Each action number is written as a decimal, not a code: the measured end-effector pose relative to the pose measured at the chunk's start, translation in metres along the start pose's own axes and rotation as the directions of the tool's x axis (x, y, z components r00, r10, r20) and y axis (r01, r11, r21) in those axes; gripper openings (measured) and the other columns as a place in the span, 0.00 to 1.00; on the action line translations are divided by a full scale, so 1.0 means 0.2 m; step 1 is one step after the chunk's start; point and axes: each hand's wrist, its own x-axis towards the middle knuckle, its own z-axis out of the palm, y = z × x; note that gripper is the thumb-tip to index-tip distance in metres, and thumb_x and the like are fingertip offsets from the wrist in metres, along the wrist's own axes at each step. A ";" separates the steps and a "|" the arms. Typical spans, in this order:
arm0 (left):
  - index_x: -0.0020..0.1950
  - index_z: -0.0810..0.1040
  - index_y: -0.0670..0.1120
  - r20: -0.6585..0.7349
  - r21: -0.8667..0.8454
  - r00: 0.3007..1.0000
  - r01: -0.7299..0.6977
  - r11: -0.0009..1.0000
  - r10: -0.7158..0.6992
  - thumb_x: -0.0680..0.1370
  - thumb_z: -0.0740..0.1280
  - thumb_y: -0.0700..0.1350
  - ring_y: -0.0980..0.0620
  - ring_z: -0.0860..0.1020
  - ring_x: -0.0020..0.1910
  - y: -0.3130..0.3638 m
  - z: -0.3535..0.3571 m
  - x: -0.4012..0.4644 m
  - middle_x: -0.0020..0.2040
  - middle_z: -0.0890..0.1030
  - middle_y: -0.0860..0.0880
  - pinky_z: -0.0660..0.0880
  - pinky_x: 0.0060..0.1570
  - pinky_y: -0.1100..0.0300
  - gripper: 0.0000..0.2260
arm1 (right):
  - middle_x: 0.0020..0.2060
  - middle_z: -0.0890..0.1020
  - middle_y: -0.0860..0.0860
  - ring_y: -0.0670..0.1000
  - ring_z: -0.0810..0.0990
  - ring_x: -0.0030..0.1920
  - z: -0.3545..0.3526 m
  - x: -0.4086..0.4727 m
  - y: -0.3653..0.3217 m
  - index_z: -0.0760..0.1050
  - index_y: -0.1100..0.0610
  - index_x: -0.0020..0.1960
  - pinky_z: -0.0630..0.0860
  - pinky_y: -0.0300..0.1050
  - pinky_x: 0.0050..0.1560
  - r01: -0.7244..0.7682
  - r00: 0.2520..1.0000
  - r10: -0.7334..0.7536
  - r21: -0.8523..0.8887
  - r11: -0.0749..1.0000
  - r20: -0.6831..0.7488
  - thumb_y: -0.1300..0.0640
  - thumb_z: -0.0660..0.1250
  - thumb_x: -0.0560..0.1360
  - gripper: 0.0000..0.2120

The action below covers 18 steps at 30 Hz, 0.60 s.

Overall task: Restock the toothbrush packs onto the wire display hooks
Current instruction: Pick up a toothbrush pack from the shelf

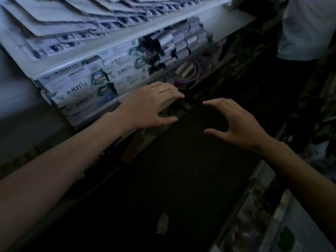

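Down by the dim low shelf both the left hand (154,104) and right hand (234,122) hover spread and empty (toothbrush packs (72,35) hang above), so fumbling could topple the toothpaste boxes (81,84).

Dim light fills a narrow aisle. A dark floor (178,179) runs from six toward one o'clock. At ten o'clock stands a pale shelf unit (127,42); at four, more shelving (272,206).
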 end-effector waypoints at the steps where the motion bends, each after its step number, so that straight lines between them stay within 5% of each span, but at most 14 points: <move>1: 0.72 0.68 0.59 -0.007 0.011 1.000 0.018 1.000 -0.018 0.76 0.64 0.66 0.58 0.69 0.69 -0.02 0.00 0.02 0.71 0.71 0.57 0.71 0.55 0.66 0.27 | 0.70 0.69 0.45 0.40 0.65 0.69 -0.02 0.05 0.03 0.62 0.45 0.75 0.68 0.41 0.63 0.022 1.000 -0.022 0.010 1.000 0.001 0.42 0.71 0.71 0.36; 8: 0.72 0.68 0.60 -0.056 0.052 0.992 0.112 0.992 -0.109 0.77 0.62 0.68 0.58 0.69 0.70 -0.27 -0.06 0.13 0.70 0.70 0.59 0.77 0.59 0.55 0.26 | 0.69 0.72 0.43 0.44 0.70 0.70 -0.10 0.50 0.16 0.66 0.47 0.74 0.71 0.44 0.67 0.165 0.985 -0.162 0.052 0.985 -0.060 0.41 0.73 0.70 0.35; 13: 0.73 0.66 0.62 -0.094 0.100 0.986 0.148 0.984 -0.138 0.77 0.61 0.68 0.59 0.69 0.69 -0.53 -0.14 0.22 0.71 0.69 0.60 0.77 0.58 0.56 0.26 | 0.67 0.73 0.43 0.45 0.71 0.69 -0.15 0.88 0.17 0.68 0.47 0.73 0.64 0.32 0.66 0.248 0.964 -0.242 0.048 0.968 -0.112 0.39 0.72 0.71 0.34; 18: 0.73 0.65 0.61 -0.150 0.142 0.975 0.188 0.972 -0.166 0.77 0.61 0.68 0.58 0.68 0.69 -0.84 -0.23 0.32 0.71 0.69 0.60 0.75 0.61 0.55 0.27 | 0.67 0.73 0.42 0.48 0.71 0.69 -0.17 1.27 0.12 0.67 0.44 0.73 0.73 0.46 0.64 0.302 0.946 -0.295 0.034 0.953 -0.137 0.38 0.71 0.71 0.33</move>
